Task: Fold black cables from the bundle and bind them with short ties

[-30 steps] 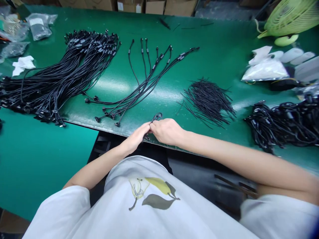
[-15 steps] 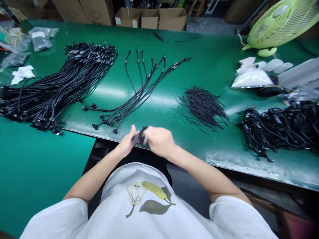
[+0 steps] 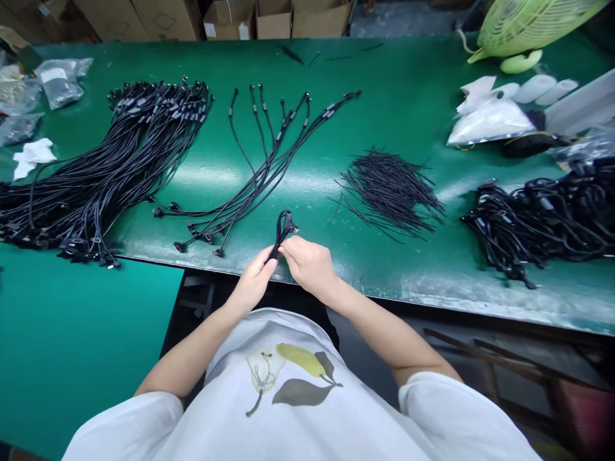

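Note:
A coiled black cable (image 3: 283, 224) stands up from my left hand (image 3: 254, 276), whose thumb and fingers are closed round its lower part. A plug end shows at the top of the loops. Against the cable's right side, my right hand (image 3: 310, 264) is closed in a pinch; what lies between its fingertips is hidden. Beyond my hands, several loose black cables (image 3: 262, 182) with connectors at both ends lie stretched out on the green table (image 3: 216, 67). A heap of thin black strips, like twist ties (image 3: 391, 192), lies right of my hands.
A large bundle of straight cables (image 3: 139, 147) covers the left side. Coiled cables (image 3: 552, 224) are piled at the right, below a white plastic bag (image 3: 490, 121) and a green fan (image 3: 533, 29). Cardboard boxes (image 3: 273, 19) stand past the far edge.
My hands have moved up slightly over the table edge. The coiled cable, blurred between them before, now points upward with its loops in clear sight. The camera view has shifted a little.

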The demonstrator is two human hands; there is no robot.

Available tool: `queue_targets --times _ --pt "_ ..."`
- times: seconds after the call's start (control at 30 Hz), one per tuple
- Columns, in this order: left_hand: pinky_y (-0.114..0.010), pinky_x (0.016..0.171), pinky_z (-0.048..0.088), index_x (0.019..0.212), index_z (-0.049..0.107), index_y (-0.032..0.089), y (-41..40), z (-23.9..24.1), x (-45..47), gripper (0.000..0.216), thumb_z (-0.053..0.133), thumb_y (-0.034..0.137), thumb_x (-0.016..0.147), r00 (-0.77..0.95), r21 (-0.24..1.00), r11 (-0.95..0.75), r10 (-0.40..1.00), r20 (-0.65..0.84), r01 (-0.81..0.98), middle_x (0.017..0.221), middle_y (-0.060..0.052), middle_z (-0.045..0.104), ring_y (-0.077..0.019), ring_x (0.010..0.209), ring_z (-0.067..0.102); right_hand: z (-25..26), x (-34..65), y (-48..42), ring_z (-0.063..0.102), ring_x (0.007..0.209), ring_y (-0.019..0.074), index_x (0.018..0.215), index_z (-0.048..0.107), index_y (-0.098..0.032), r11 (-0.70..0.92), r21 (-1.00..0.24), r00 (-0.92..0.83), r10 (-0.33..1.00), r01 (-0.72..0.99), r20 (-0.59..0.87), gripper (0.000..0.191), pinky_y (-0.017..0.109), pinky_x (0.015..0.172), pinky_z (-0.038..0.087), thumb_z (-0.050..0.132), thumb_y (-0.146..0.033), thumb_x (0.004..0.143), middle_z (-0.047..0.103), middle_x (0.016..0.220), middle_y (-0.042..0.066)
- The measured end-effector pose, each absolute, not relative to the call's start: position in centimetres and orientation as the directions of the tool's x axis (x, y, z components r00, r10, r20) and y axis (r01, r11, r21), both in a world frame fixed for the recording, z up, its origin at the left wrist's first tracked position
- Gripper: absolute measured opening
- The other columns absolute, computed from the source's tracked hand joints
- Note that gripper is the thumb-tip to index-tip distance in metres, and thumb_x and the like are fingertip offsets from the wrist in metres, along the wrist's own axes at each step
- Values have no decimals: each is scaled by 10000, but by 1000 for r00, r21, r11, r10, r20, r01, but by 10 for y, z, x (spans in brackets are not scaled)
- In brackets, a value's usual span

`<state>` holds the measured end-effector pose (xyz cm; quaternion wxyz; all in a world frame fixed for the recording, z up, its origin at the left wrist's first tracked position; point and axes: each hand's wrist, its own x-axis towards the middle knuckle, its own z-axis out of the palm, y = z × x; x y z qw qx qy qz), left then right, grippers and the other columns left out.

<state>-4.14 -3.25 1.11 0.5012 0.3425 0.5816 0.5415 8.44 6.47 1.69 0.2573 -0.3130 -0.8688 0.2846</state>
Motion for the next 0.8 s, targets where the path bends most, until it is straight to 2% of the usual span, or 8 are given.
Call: queue_targets --times 0.13,0.2,0.27,0.37,0.43,0.53,0.67,0.8 --pt "-347 1073 375 1257 580 189 -34 9 -33 402 525 394 916 -326 992 122 937 -122 -21 1305 -99 603 -227 1234 534 11 82 60 315 469 96 675 476 -193 102 -983 -729 683 153 -42 421 225 472 277 402 -522 928 387 561 -29" --pt "-343 1092 355 1249 589 196 -35 12 -32 393 536 396 915 -339 995 102 937 -88 24 1294 -96 617 -227 1250 527 8 85 60 180 408 75 660 452 -199 -143 -984 -802 573 103 -167 464 218 407 215 396 -591 902 238 504 -81" --pt "-344 1051 403 1208 613 192 -34 14 -34 374 527 415 920 -302 994 106 947 -113 -38 1270 -100 633 -232 1224 549 9 91 63 187 400 66 658 490 -185 -232 -963 -844 482 134 -233 475 209 398 211 430 -598 885 220 490 -91" --pt "-317 838 528 1175 617 177 -31 16 -39 411 548 473 899 -235 955 172 944 -230 -243 1224 -122 650 -227 1058 642 17 105 72 428 512 85 849 622 -154 32 -981 -719 684 192 -119 392 211 484 361 537 -536 869 488 633 -17" --pt "-270 671 537 1155 610 158 -29 17 -40 450 590 502 866 -165 911 224 941 -294 -345 1127 -130 681 -196 875 685 24 111 80 576 755 134 1163 585 -186 299 -933 -608 784 197 123 457 246 627 470 626 -500 833 609 990 64" --pt "-231 527 486 1037 612 127 -29 22 -35 448 625 526 834 -40 867 286 943 -330 -407 931 -108 707 -134 626 648 29 111 87 574 1062 199 1353 465 -212 619 -776 -687 617 122 384 554 309 831 500 595 -464 877 544 1274 122" --pt "-234 499 453 1022 586 131 -31 28 -28 444 614 535 841 77 831 344 935 -346 -436 828 -77 690 -118 554 612 26 104 83 610 891 165 1094 630 -181 754 -637 -675 555 161 487 311 268 792 483 448 -399 969 642 988 86" --pt "-203 490 381 925 580 129 -34 30 -23 406 602 528 854 121 838 388 921 -371 -383 688 -26 614 -102 553 590 21 100 74 600 774 142 1006 635 -184 606 -759 -535 734 236 419 274 257 758 466 399 -320 977 640 854 49"
